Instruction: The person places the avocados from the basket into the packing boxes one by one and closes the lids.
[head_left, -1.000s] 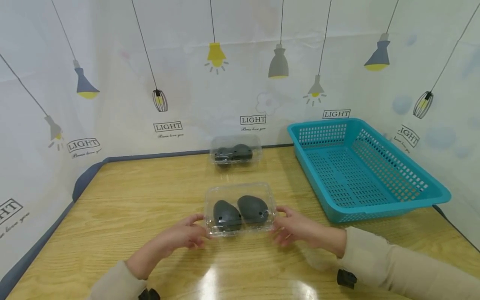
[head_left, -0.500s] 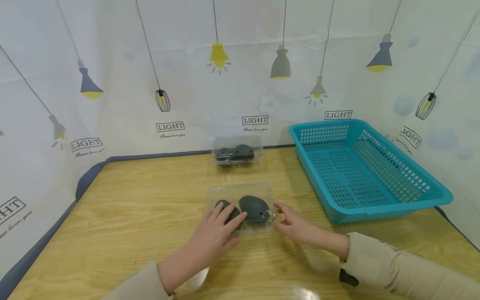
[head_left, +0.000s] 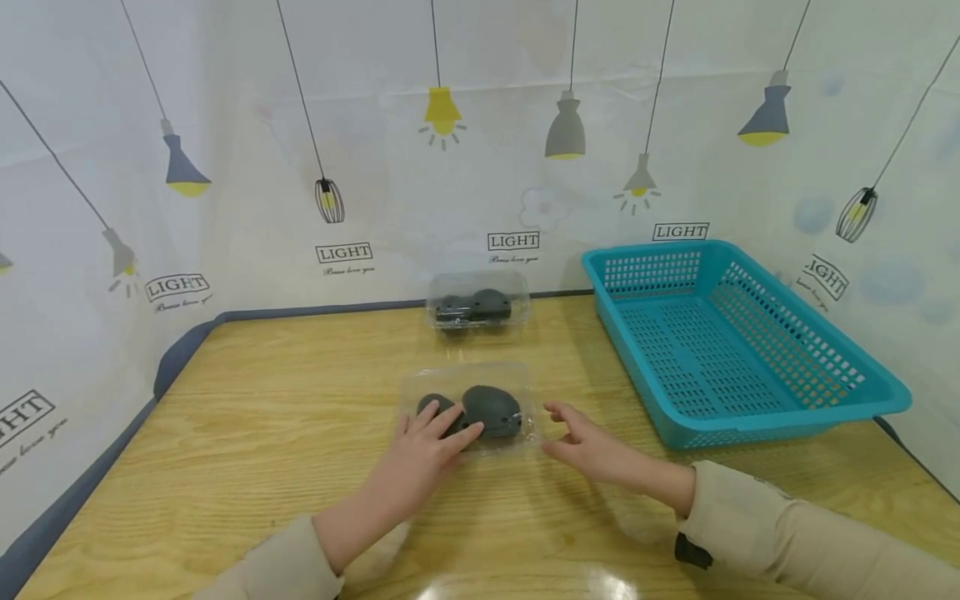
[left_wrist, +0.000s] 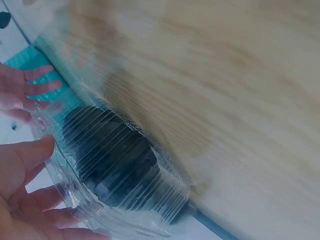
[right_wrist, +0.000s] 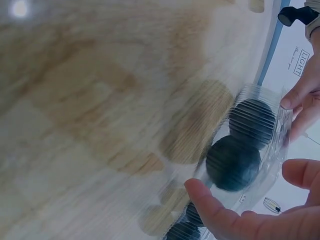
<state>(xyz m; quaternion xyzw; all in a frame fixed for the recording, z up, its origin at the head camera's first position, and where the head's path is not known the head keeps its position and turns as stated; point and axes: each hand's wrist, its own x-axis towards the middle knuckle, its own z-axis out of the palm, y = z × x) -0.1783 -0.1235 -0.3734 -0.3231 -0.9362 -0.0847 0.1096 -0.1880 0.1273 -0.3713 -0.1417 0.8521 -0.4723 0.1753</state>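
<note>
A clear plastic clamshell box (head_left: 525,383) with two dark avocados (head_left: 491,410) inside lies on the table in front of me. My left hand (head_left: 416,462) rests on its lid at the left, fingers spread over one avocado and covering part of it. In the left wrist view the left thumb (left_wrist: 35,152) lies at the rim of the clamshell box (left_wrist: 165,187). My right hand (head_left: 588,446) is just off the box's right side, its thumb and fingers apart with nothing between them.
A second clear clamshell (head_left: 517,287) with dark avocados stands at the back, by the wall. To the right is a turquoise slotted basket (head_left: 660,396). A printed lamp-pattern sheet surrounds the wooden table (head_left: 247,433).
My left hand has gone from the box's left side to the top of its lid. The box has shifted slightly left, and a gap now shows between it and my right hand.
</note>
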